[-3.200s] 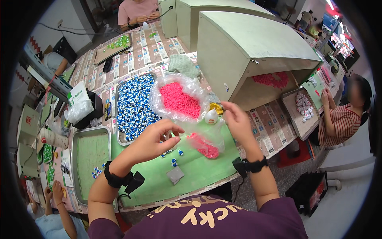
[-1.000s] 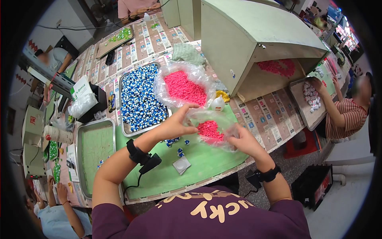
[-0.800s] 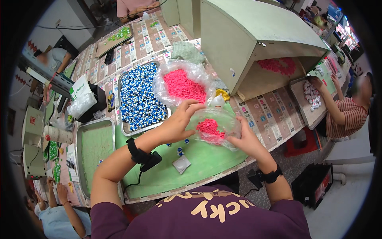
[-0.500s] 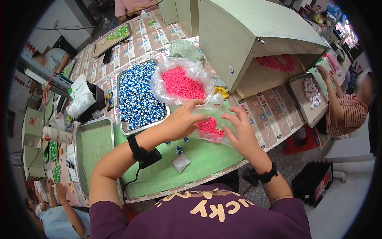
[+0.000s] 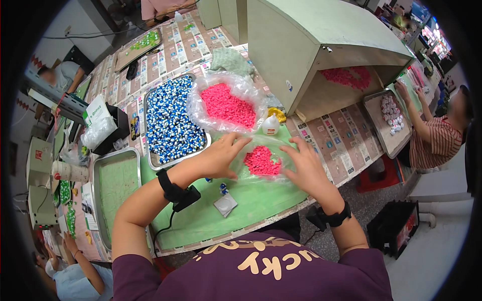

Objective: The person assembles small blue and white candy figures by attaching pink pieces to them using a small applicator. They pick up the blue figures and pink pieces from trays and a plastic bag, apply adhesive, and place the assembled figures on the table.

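A clear plastic sheet or bag (image 5: 242, 173) lies on the green mat, with a small pile of pink pieces (image 5: 262, 161) on it. My left hand (image 5: 219, 156) is at its left edge, fingers spread and thumb pointing down. At the right edge is my right hand (image 5: 307, 169), also open, with its thumb close to the pink pile. Whether the fingertips touch the plastic is hard to tell. Just beyond stands a small white squeeze bottle (image 5: 271, 125). Blue-and-white little figures (image 5: 223, 189) and a small grey square pad (image 5: 225, 205) rest nearer me.
A metal tray (image 5: 173, 164) full of blue-and-white pieces is at the left, beside a larger plastic bag (image 5: 193, 113) of pink pieces. A green-lined tray (image 5: 118, 175) sits farther left. A grey hood (image 5: 286, 60) rises at the back right. Co-workers sit around.
My left hand has drawn back to the left and down, off the pink pile. The plastic now lies more spread out, and the white bottle shows more fully. My right hand has barely moved.
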Demonstrator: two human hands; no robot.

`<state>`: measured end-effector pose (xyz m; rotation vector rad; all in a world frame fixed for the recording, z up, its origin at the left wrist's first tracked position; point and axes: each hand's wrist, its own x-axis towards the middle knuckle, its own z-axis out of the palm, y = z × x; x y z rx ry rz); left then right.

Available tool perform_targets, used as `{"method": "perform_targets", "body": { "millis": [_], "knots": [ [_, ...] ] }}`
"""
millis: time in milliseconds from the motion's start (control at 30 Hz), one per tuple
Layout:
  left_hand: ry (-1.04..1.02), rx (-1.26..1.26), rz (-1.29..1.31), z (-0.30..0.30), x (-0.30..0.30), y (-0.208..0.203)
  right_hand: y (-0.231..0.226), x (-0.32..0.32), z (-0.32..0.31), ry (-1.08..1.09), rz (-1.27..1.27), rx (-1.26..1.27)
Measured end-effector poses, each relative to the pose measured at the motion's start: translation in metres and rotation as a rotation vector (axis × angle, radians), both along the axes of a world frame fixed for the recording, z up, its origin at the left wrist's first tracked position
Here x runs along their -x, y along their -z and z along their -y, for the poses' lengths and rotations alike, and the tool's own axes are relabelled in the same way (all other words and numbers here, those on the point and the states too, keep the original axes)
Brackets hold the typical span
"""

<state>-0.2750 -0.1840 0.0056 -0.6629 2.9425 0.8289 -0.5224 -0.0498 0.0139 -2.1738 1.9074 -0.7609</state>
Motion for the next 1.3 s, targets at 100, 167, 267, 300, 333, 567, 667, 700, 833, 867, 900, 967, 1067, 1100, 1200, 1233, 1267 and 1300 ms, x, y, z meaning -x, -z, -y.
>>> {"method": "perform_targets", "body": {
  "millis": [100, 167, 267, 300, 333, 567, 667, 700, 833, 867, 900, 967, 1067, 1100, 1200, 1233, 1267, 1300],
  "knots": [
    [-0.044, -0.096, 0.007, 0.0, 0.005, -0.006, -0.013, -0.014, 0.013, -0.097, 0.115, 0.155],
    [-0.039, -0.05, -0.031, 0.0, 0.004, -0.002, -0.005, -0.02, 0.024, -0.176, 0.297, 0.067],
    [-0.009, -0.023, -0.091, 0.001, 0.004, -0.001, 0.026, -0.023, 0.042, -0.266, 0.271, -0.003],
    [0.0, -0.022, -0.112, 0.002, 0.003, -0.001, 0.031, -0.023, 0.045, -0.24, 0.244, -0.025],
    [-0.002, -0.038, -0.118, 0.002, 0.001, -0.004, 0.034, -0.022, 0.047, -0.214, 0.217, -0.047],
    [-0.045, -0.055, -0.142, 0.001, -0.013, -0.005, 0.043, -0.017, 0.058, -0.185, 0.12, -0.124],
    [-0.042, -0.077, -0.144, -0.001, -0.012, -0.004, 0.036, -0.016, 0.055, -0.164, 0.182, -0.119],
    [-0.04, -0.083, -0.146, -0.001, -0.012, -0.003, 0.035, -0.016, 0.055, -0.169, 0.187, -0.138],
    [-0.054, -0.114, -0.125, 0.0, -0.011, -0.001, 0.033, -0.014, 0.053, -0.158, 0.186, -0.178],
    [-0.059, -0.125, -0.122, 0.001, -0.011, -0.001, 0.033, -0.014, 0.052, -0.149, 0.181, -0.181],
    [-0.063, -0.136, -0.119, 0.001, -0.011, 0.0, 0.033, -0.013, 0.052, -0.141, 0.181, -0.158],
    [-0.081, -0.158, -0.111, 0.001, -0.01, -0.001, 0.033, -0.01, 0.051, -0.12, 0.182, -0.11],
    [-0.093, -0.185, -0.086, 0.002, -0.007, 0.001, 0.035, -0.005, 0.054, -0.127, 0.239, -0.138],
    [-0.095, -0.191, -0.075, 0.002, -0.007, 0.001, 0.037, -0.005, 0.055, -0.137, 0.233, -0.177],
    [-0.116, -0.189, -0.033, 0.003, -0.006, 0.007, 0.042, -0.004, 0.058, -0.166, 0.213, -0.226],
    [-0.114, -0.187, -0.031, 0.004, -0.005, 0.006, 0.041, -0.005, 0.057, -0.175, 0.207, -0.201],
    [-0.116, -0.186, -0.027, 0.003, -0.005, 0.006, 0.041, -0.006, 0.057, -0.188, 0.202, -0.176],
    [-0.117, -0.185, -0.023, 0.003, -0.006, 0.005, 0.039, -0.008, 0.055, -0.189, 0.207, -0.163]
  ]
}}
